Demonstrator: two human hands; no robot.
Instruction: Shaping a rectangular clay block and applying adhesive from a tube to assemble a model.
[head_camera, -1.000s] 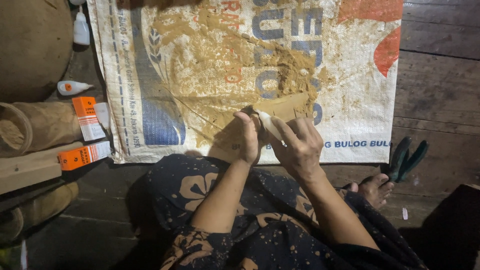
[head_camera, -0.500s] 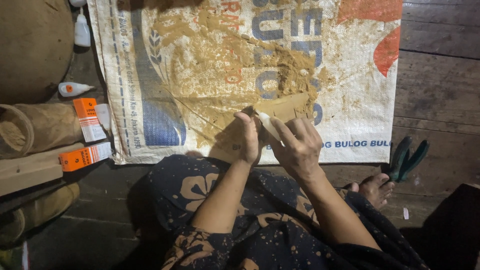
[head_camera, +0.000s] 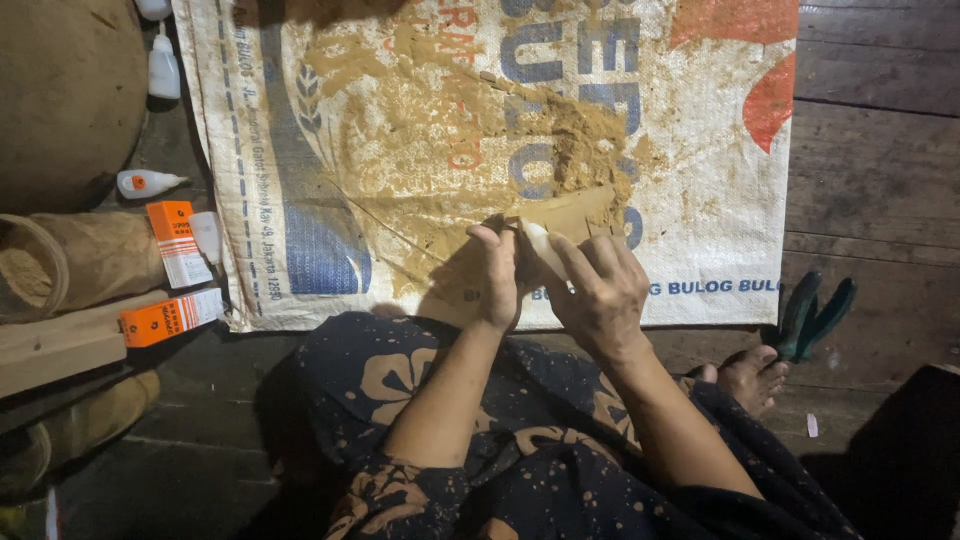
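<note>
Little changed over the last second. Left hand (head_camera: 497, 275) still pinching, right hand (head_camera: 598, 292) still clasping the tan wooden piece (head_camera: 572, 215) and a pale object (head_camera: 537, 240), near the woven sack's (head_camera: 300, 150) near edge. Brown dust (head_camera: 580, 140) piled beyond. Dark plank floor (head_camera: 880, 200); orange boxes (head_camera: 170, 318) left, green-handled tool (head_camera: 815, 315) right.

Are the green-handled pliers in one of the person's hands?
No, the pliers lie on the floor boards beside a foot, away from both hands.

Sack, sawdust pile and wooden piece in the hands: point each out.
sack (head_camera: 700, 250), head view, bare white lower right area
sawdust pile (head_camera: 575, 150), head view, its thick middle
wooden piece (head_camera: 575, 213), head view, flat face above the fingers
</note>
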